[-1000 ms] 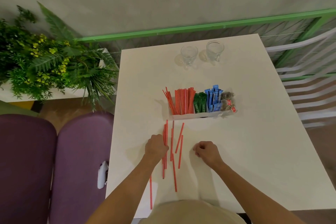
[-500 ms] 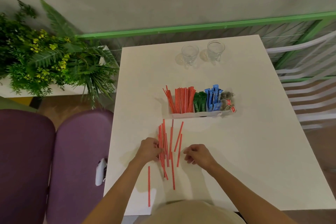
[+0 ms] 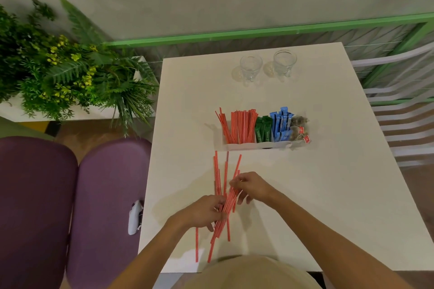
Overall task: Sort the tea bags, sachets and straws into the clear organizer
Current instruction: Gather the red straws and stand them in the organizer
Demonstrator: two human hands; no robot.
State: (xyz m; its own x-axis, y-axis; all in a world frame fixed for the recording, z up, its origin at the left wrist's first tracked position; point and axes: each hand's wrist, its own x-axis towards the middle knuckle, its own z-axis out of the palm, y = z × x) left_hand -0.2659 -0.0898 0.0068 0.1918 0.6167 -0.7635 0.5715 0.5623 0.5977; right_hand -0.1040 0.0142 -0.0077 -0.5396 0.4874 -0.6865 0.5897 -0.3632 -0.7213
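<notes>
Red thin straws (image 3: 219, 227), apparently pinched by the curled left hand (image 3: 204, 212) and right hand (image 3: 251, 186), need squaring together before lifting.

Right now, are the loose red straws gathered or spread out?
Mostly gathered: left hand and right hand grip a bundle of red straws; loose straws lie apart on the white table.

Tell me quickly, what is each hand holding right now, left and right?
Left hand: closed, gripping the bundle of red straws near its middle.
Right hand: closed, fingers pinching the same bundle farther up.
</notes>
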